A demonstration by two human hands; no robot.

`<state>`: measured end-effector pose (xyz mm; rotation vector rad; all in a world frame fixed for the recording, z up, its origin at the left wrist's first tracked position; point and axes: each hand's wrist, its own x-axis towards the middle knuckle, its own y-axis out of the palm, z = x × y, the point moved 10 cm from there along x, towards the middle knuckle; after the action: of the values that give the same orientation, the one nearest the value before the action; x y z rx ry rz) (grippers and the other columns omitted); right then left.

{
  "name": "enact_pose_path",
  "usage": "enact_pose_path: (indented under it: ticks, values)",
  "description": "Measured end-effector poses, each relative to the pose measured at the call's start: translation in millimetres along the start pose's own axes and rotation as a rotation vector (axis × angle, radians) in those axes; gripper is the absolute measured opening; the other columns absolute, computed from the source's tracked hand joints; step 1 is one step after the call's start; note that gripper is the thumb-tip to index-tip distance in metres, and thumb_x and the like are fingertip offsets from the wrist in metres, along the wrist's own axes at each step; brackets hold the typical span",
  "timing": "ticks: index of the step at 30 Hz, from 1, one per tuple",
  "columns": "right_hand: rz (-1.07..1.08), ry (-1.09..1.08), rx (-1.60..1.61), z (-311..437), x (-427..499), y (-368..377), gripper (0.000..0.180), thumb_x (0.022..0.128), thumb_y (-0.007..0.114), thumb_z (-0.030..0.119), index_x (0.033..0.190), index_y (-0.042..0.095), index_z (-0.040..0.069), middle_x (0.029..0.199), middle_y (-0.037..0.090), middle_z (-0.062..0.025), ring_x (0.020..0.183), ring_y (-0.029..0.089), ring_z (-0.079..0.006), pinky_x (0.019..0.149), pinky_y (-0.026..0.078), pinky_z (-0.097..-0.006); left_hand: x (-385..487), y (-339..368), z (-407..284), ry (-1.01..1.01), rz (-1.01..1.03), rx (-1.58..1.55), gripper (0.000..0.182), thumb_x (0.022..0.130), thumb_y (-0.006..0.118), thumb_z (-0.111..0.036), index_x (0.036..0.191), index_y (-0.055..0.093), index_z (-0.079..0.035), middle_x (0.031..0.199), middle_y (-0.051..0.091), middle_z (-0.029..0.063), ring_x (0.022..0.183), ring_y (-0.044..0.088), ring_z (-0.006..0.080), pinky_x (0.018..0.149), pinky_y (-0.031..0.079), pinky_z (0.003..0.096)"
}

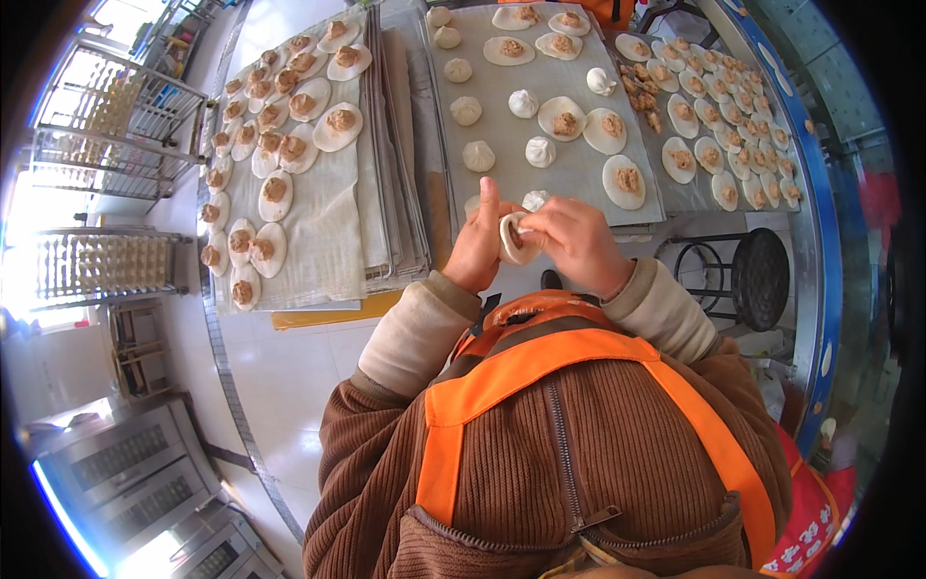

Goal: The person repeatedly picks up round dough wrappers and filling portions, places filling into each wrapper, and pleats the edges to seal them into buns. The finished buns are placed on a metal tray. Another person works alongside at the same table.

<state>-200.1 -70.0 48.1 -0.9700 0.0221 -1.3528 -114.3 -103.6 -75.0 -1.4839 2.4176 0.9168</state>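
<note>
Between my two hands, in front of my chest, is a partly folded dough wrapper [516, 240] with meat filling showing inside. My left hand [477, 239] cups it from the left, thumb pointing up. The fingers of my right hand [577, 242] pinch its upper right edge. Just beyond, on a cloth-lined tray [499, 130], stand pleated buns [540, 152] in two rough columns, and flat wrappers topped with filling [623, 182] lie to their right. One bun is partly hidden behind my right fingers.
At the left, a stack of lined trays [325, 239] bears many filled wrappers. More wrappers and loose meat filling [640, 90] lie on a right-hand tray [662, 195]. A black round stool [759, 279] stands at the right. Wheeled racks [108, 264] stand far left. Part of a person in red [814, 506] shows lower right.
</note>
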Motion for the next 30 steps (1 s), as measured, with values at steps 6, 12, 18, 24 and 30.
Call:
enact_pose_path:
  ticks: [6,12,18,24,30]
  values:
    - [0.092,0.325,0.300,-21.0,-8.1,7.4,0.015,0.081,0.066,0.005,0.096,0.064,0.001,0.080,0.062,-0.0102,0.071,0.063,-0.0240,0.063,0.049,-0.0326,-4.5,14.7,-5.7,-0.005,0.053,0.104,0.082,0.092,0.019,-0.070,0.095,0.063,-0.001,0.077,0.060,0.0043,0.065,0.053,0.0121,0.057,0.043,0.0241]
    - [0.038,0.145,0.109,-14.7,-2.1,-6.3,0.015,0.082,0.067,0.006,0.096,0.064,0.002,0.077,0.061,-0.0095,0.065,0.060,-0.0198,0.060,0.047,-0.0300,-14.2,22.3,-11.5,-0.039,0.148,-0.042,0.084,0.087,0.015,-0.076,0.099,0.059,-0.006,0.072,0.058,0.0047,0.056,0.052,0.0136,0.045,0.038,0.0244]
    - [0.021,0.404,0.379,-29.5,-12.0,4.2,0.011,0.080,0.067,0.004,0.090,0.062,0.002,0.078,0.058,-0.0105,0.066,0.058,-0.0268,0.059,0.046,-0.0340,-10.5,14.1,-6.1,-0.013,0.113,0.069,0.090,0.083,0.011,-0.080,0.090,0.058,-0.004,0.071,0.058,0.0077,0.052,0.052,0.0172,0.044,0.040,0.0280]
    - [0.081,0.075,0.170,10.1,4.2,2.8,0.015,0.080,0.066,0.004,0.095,0.062,0.001,0.079,0.059,-0.0106,0.068,0.059,-0.0287,0.061,0.047,-0.0350,-11.6,18.5,9.3,-0.130,0.250,-0.101,0.099,0.080,0.010,-0.084,0.095,0.059,0.002,0.070,0.060,0.0119,0.055,0.057,0.0216,0.047,0.045,0.0303]
    - [0.175,0.027,0.101,27.4,2.7,8.7,0.015,0.080,0.065,0.005,0.094,0.061,0.002,0.080,0.059,-0.0105,0.069,0.060,-0.0290,0.062,0.048,-0.0355,-15.3,19.9,13.0,-0.183,0.277,-0.021,0.101,0.080,0.010,-0.083,0.097,0.061,0.002,0.069,0.060,0.0123,0.056,0.059,0.0234,0.048,0.047,0.0310]
